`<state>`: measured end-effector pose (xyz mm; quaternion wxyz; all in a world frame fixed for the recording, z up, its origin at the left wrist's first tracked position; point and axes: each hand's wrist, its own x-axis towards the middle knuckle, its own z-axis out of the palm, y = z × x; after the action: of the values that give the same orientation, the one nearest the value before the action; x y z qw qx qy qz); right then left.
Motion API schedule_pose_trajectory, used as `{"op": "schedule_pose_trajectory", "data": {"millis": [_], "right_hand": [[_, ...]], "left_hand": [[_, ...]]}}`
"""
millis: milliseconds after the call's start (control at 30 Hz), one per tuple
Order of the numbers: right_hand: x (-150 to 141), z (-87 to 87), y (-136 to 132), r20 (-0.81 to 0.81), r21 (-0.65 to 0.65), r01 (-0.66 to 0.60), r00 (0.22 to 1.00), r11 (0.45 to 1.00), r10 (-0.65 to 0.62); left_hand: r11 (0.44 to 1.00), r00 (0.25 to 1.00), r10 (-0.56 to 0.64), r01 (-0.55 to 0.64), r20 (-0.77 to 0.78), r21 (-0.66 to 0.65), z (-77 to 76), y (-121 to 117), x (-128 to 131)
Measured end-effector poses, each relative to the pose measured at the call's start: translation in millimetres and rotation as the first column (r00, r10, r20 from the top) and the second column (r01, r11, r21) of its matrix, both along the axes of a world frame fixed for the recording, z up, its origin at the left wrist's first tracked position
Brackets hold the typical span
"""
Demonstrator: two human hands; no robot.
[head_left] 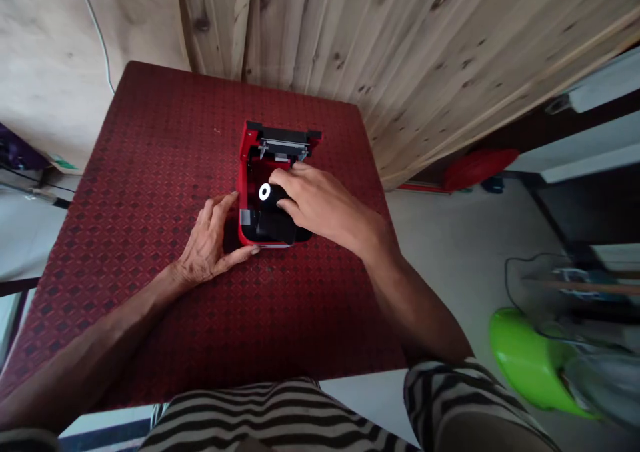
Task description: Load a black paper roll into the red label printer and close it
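A small red and black printer stands on the table with its lid raised at the far side. My right hand reaches in from the right, its thumb and fingers closed around a small black roll with a white ring-shaped end. The roll is at the printer's open compartment; the hand hides its right part. My left hand rests on the table at the printer's left front corner. Its fingers are apart, with the fingertips by the left side and the thumb along the front edge.
A red patterned cloth covers the table. Behind it rises a wooden plank wall, with a white cable hanging at the left. On the floor to the right are a bright green plastic item and a dark cord.
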<state>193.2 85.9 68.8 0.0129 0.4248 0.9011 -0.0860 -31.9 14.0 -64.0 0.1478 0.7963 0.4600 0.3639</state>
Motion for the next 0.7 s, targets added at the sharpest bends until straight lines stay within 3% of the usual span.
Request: {"op": "schedule_pose_trajectory", "data": {"millis": [100,200,467,700], "right_hand": [[-14,1.1,2,0.170,-0.026,0.038,0.985,0.999,-0.033],[-23,-0.7,7,0.236,-0.062,0.060,0.971,0.996,-0.044],[-25,-17.4,24,0.194,-0.041,0.030,0.981,0.999,-0.021],[-24,-20.9,26,0.184,-0.038,0.029,0.983,0.999,-0.022]], "left_hand": [[1.000,1.000,-0.003,0.003,-0.002,-0.004,0.0,0,1],[1.000,1.000,-0.008,0.008,-0.002,0.017,-0.5,0,1],[1.000,1.000,-0.013,0.013,-0.001,0.008,2.1,0,1],[1.000,1.000,-0.016,0.016,0.011,0.018,1.3,1,1]]}}
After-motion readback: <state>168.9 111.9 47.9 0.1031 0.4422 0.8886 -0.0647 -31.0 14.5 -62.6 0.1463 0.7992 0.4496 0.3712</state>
